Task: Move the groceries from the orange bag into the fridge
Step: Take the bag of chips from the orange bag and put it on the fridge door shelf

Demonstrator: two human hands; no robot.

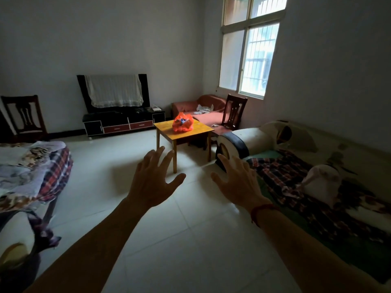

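The orange bag [183, 123] sits bulging on a small yellow wooden table [201, 130] across the room, with something blue showing inside it. My left hand [153, 180] and my right hand [238, 182] are both stretched out in front of me, fingers spread and holding nothing. They hover over the tiled floor, well short of the table. A red string circles my right wrist. No fridge is in view.
A sofa with a plaid blanket [296, 180] runs along the right. On the left, a covered seat [33, 170] holds piled cloth. A TV stand [122, 123] stands at the far wall, with a wooden chair [233, 112] and red sofa [203, 106] behind the table.
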